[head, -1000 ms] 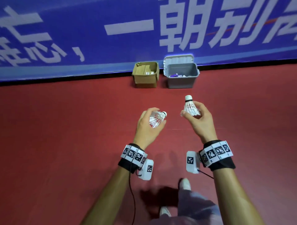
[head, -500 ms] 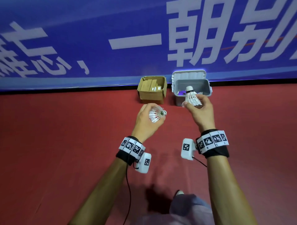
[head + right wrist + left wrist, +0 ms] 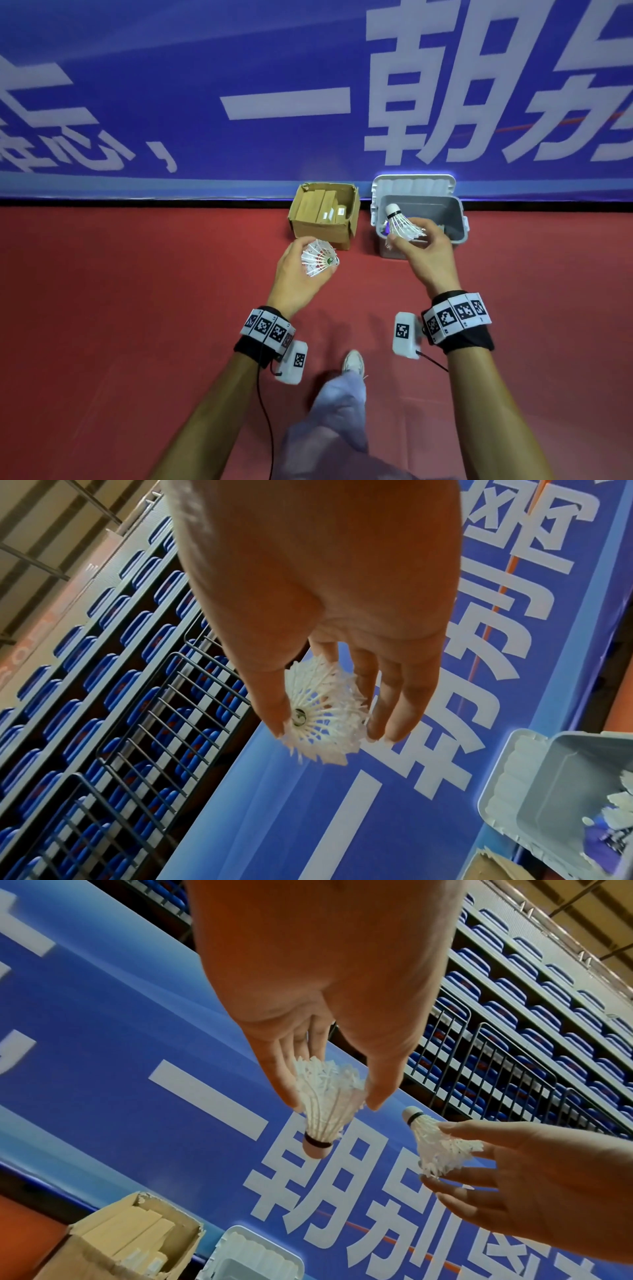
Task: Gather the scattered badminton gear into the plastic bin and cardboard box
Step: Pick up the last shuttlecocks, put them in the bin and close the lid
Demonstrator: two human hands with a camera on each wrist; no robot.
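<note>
White feathers filled both hands: the left hand [image 3: 298, 270] pinched one shuttlecock [image 3: 319, 262] by its skirt between the thumb and the fingers, with the cork end turned toward the right, and it was held above the red floor [image 3: 137, 308], just in front of the cardboard box [image 3: 323, 219]. In the left wrist view the same shuttlecock [image 3: 325, 1110] hung cork down between the thumb and the fingers of this hand [image 3: 329, 993]. The right hand [image 3: 426, 255] grasped a second shuttlecock [image 3: 402, 224] by the feathers, with its cork up and tilted a little to the left; from the head view it stood in front of the open grey plastic bin [image 3: 452, 219], at the near rim, but I could not tell whether it was already above the opening. In the right wrist view the thumb and the fingers of the right hand [image 3: 325, 588] closed around the feather skirt of this shuttlecock [image 3: 322, 721], and the bin [image 3: 534, 783] was seen low on the right with some white and purple things inside, too blurred to name. The box and the bin stood side by side, near but apart, both against the blue banner [image 3: 205, 68] with large white characters. The box held several pale flat packs standing on edge. The lid of the bin stood open and leaned back on the banner. Below the hands, one leg in light trousers and a white shoe [image 3: 352, 363] were on the floor.
</note>
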